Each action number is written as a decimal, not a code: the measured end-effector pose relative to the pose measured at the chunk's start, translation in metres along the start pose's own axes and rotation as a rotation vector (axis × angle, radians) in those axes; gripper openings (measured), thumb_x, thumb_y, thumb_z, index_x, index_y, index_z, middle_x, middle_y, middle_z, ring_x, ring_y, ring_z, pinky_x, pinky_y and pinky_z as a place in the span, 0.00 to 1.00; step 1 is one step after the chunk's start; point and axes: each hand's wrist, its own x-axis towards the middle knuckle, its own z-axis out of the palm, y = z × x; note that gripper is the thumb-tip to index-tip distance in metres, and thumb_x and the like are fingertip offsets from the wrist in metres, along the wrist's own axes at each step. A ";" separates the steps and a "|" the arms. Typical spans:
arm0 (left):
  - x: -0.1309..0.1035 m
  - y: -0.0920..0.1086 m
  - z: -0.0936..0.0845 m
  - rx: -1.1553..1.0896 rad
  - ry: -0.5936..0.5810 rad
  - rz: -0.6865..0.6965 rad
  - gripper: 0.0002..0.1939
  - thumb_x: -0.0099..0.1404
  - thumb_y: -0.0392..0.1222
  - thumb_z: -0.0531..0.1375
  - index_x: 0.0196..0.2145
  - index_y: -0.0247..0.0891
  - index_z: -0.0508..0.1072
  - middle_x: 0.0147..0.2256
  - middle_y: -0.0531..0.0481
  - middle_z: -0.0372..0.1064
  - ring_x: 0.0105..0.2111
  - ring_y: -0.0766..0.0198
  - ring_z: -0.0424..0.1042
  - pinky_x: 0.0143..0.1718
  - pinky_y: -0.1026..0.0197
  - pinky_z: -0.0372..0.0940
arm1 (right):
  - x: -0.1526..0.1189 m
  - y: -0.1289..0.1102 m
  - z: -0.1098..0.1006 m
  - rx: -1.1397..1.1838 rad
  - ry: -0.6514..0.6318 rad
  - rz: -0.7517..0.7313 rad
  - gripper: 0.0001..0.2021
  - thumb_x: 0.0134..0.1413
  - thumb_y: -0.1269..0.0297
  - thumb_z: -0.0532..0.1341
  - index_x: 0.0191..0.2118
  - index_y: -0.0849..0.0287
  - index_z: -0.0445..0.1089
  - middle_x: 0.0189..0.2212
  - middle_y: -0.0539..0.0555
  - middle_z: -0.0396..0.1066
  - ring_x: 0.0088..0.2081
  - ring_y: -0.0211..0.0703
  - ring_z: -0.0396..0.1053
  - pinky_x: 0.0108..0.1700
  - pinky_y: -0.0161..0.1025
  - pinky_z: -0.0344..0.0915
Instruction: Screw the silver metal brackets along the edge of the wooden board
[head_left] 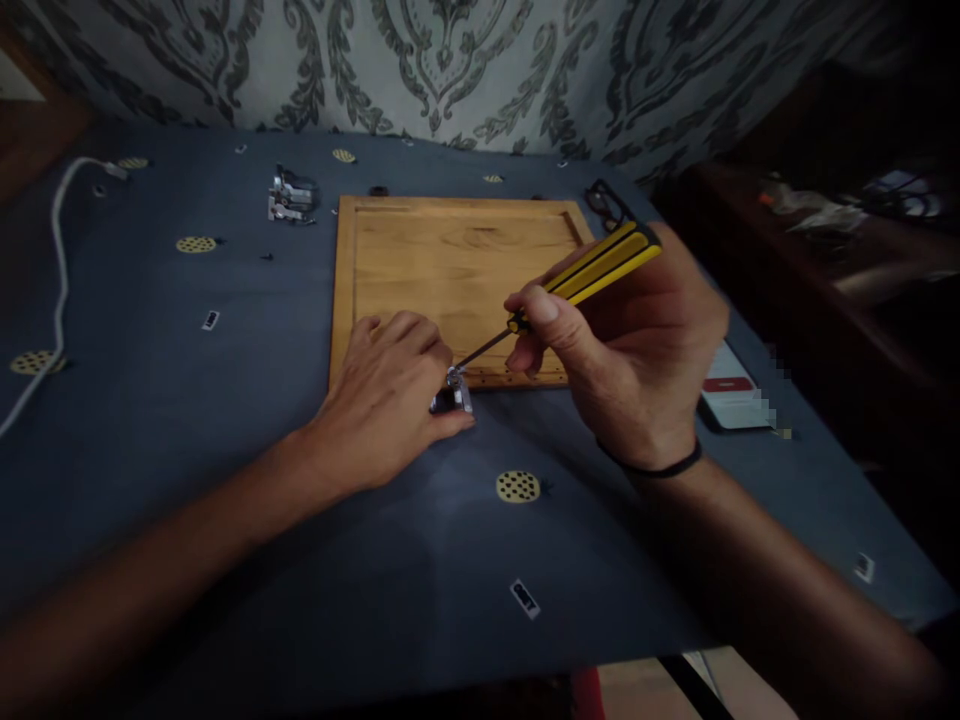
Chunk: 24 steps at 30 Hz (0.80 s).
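A wooden panel (465,260) with a raised frame lies flat on the blue patterned cloth. At its near edge sits a metal hinge (461,392), and my left hand (390,395) grips it, with the thumb on the near side and the fingers over the panel. My right hand (637,350) holds a yellow and black screwdriver (600,265), tilted down to the left. The screwdriver's tip meets the hinge beside my left fingers; any screw under it is too small to make out.
More metal hinges (291,198) and a small dark screw (267,257) lie left of the panel. A white cable (58,240) runs along the far left. Glasses (607,205) and a phone (739,395) are on the right. Behind the cloth hangs a patterned curtain (435,60).
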 end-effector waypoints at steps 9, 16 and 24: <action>0.000 0.000 0.001 0.010 0.016 0.006 0.15 0.63 0.51 0.67 0.38 0.35 0.75 0.43 0.44 0.72 0.50 0.47 0.67 0.51 0.44 0.60 | 0.001 -0.011 -0.008 0.051 -0.147 0.057 0.12 0.53 0.59 0.71 0.43 0.52 0.77 0.36 0.49 0.77 0.23 0.35 0.74 0.23 0.36 0.72; 0.001 0.000 0.001 -0.001 0.014 0.004 0.15 0.63 0.50 0.67 0.38 0.35 0.76 0.43 0.44 0.72 0.50 0.47 0.67 0.50 0.44 0.60 | 0.003 -0.009 -0.007 -0.028 -0.101 -0.014 0.09 0.47 0.61 0.74 0.31 0.55 0.75 0.32 0.46 0.77 0.20 0.30 0.69 0.17 0.29 0.68; 0.000 -0.002 0.002 -0.007 0.030 0.011 0.14 0.63 0.51 0.67 0.38 0.37 0.76 0.44 0.45 0.72 0.50 0.49 0.67 0.51 0.46 0.59 | 0.000 -0.008 -0.005 0.002 0.031 -0.120 0.05 0.53 0.65 0.71 0.33 0.52 0.74 0.31 0.45 0.77 0.21 0.32 0.71 0.20 0.32 0.70</action>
